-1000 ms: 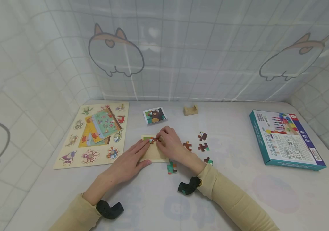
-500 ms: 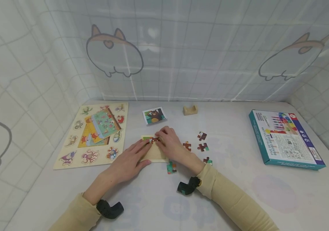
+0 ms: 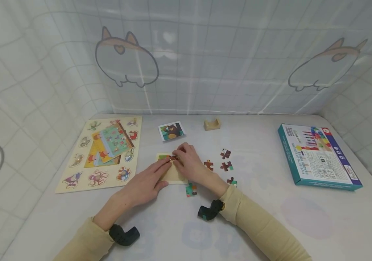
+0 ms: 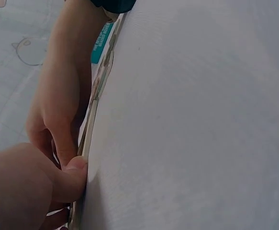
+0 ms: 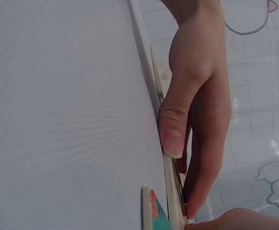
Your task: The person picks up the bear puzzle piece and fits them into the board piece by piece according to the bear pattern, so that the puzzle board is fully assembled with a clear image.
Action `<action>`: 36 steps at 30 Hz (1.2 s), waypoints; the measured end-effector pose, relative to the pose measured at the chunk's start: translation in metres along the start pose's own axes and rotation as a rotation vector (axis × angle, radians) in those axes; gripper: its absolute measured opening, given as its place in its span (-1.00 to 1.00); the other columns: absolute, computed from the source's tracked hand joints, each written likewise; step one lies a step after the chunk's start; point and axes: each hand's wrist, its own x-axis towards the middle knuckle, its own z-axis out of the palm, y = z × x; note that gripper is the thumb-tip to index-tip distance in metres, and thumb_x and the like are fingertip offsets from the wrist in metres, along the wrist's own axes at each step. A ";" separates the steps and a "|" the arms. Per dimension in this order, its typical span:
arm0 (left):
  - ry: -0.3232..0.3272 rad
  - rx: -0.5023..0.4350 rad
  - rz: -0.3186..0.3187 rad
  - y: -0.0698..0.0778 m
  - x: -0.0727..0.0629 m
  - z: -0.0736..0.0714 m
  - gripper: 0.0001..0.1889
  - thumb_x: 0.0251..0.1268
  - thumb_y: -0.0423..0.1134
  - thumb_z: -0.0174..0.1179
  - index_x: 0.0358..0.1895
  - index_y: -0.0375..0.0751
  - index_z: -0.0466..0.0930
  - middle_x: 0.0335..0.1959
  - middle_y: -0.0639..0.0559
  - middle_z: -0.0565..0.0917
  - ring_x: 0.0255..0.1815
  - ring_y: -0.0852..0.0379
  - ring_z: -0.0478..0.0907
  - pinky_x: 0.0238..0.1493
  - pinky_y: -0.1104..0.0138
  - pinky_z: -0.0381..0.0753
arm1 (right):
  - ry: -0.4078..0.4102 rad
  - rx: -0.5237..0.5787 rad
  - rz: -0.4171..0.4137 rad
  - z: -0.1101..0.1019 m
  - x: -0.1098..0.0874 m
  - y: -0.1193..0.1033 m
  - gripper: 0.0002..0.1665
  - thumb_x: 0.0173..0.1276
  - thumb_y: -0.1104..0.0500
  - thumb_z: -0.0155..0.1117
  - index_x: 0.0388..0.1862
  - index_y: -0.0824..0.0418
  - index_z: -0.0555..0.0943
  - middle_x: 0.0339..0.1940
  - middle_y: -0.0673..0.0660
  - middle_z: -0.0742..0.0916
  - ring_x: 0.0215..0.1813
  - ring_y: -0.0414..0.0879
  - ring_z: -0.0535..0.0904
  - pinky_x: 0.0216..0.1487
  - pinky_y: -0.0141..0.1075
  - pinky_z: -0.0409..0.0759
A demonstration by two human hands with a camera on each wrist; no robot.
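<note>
A shallow wooden puzzle tray [image 3: 176, 174] lies flat in front of me, with a green strip of picture along its far edge. My left hand [image 3: 145, 183] rests over its left side, fingers straight, thumb at the near edge. In the right wrist view the left hand's thumb [image 5: 172, 141] touches the tray's edge. My right hand [image 3: 190, 163] reaches over the tray from the right, fingers bent down and pinching a brown puzzle piece [image 3: 173, 158] near the far side. The left fingertips touch or nearly touch that piece. The hands partly hide it.
Loose puzzle pieces lie right of the tray, including a brown piece [image 3: 209, 165], with a green piece [image 3: 191, 190] at its near corner. Behind are a bear picture card [image 3: 172, 131] and a small wooden stand [image 3: 212, 125]. A pegboard [image 3: 98, 177] is left, a boxed toy [image 3: 319, 156] right.
The hands stay nearly in place on the tray and puzzle piece, with only slight finger movement. The whole head view shifts slightly to the left.
</note>
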 end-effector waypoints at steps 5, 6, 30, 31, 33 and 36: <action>-0.002 0.025 0.013 -0.001 0.000 0.000 -0.35 0.54 -0.07 0.06 0.55 -0.28 0.16 0.61 -0.13 0.13 0.59 -0.10 0.14 0.49 0.04 0.31 | -0.005 -0.004 0.002 0.000 0.000 -0.001 -0.66 0.48 0.20 0.22 0.16 0.29 0.62 0.12 0.17 0.52 0.10 0.03 0.39 0.12 -0.18 0.51; -0.004 0.026 0.014 0.000 0.000 0.000 -0.35 0.54 -0.08 0.06 0.54 -0.30 0.16 0.61 -0.13 0.13 0.59 -0.10 0.14 0.49 0.04 0.31 | -0.007 -0.006 0.003 0.000 0.000 -0.001 -0.66 0.48 0.20 0.22 0.17 0.29 0.62 0.12 0.17 0.52 0.11 0.03 0.39 0.12 -0.18 0.51; -0.012 -0.011 0.014 0.000 0.001 0.003 -0.34 0.54 -0.15 0.06 0.55 -0.34 0.10 0.63 -0.13 0.07 0.61 -0.08 0.06 0.52 0.05 0.25 | 0.018 0.055 0.021 -0.005 0.000 -0.002 -0.58 0.45 0.22 0.26 0.24 0.29 0.57 0.12 0.20 0.56 0.13 0.05 0.45 0.13 -0.15 0.54; -0.010 -0.010 0.016 0.000 0.001 0.004 -0.34 0.54 -0.15 0.06 0.55 -0.35 0.09 0.62 -0.14 0.08 0.61 -0.09 0.07 0.52 0.05 0.25 | 0.024 0.069 0.027 -0.008 0.000 -0.003 -0.56 0.44 0.22 0.27 0.27 0.28 0.55 0.12 0.20 0.57 0.14 0.05 0.46 0.13 -0.14 0.55; -0.004 -0.011 0.017 0.000 0.001 0.005 -0.34 0.53 -0.16 0.07 0.55 -0.35 0.10 0.62 -0.15 0.09 0.60 -0.11 0.08 0.52 0.04 0.25 | 0.043 0.101 0.032 -0.016 -0.002 -0.005 -0.52 0.43 0.21 0.29 0.29 0.29 0.53 0.13 0.21 0.58 0.16 0.06 0.48 0.13 -0.11 0.57; -0.005 -0.011 0.007 0.001 0.001 0.005 -0.34 0.53 -0.15 0.07 0.55 -0.34 0.10 0.62 -0.13 0.09 0.61 -0.10 0.08 0.53 0.04 0.23 | 0.076 0.112 0.015 -0.032 -0.009 -0.002 -0.50 0.42 0.21 0.31 0.30 0.29 0.53 0.16 0.20 0.59 0.19 0.07 0.48 0.16 -0.08 0.57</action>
